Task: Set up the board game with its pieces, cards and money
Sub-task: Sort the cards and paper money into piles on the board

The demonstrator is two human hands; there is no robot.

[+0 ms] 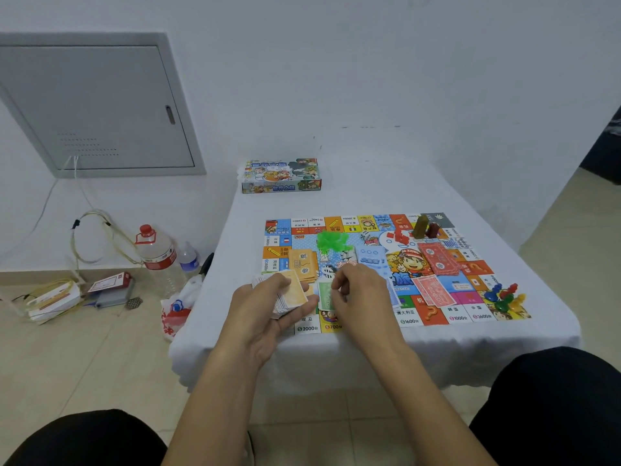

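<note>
The colourful game board [477,317] lies flat on the white-covered table. My left hand [268,314] grips a stack of paper money [289,294] with an orange note on top, over the board's near left corner. My right hand [359,294] pinches a green note [324,294] lying on the board beside that stack. On the board lie orange notes [304,262], red notes [437,258], pink-red notes [433,290] and light blue notes [369,255]. Green plastic houses [331,240], a white die [364,235], red pieces [400,235] and coloured pawns [502,295] also sit on it.
The game box [282,176] stands at the table's far end near the wall. Two tall blocks [425,227], olive and dark red, stand on the board's far right. On the floor to the left are water bottles [158,253], a plastic bag [176,311], cables and small boxes.
</note>
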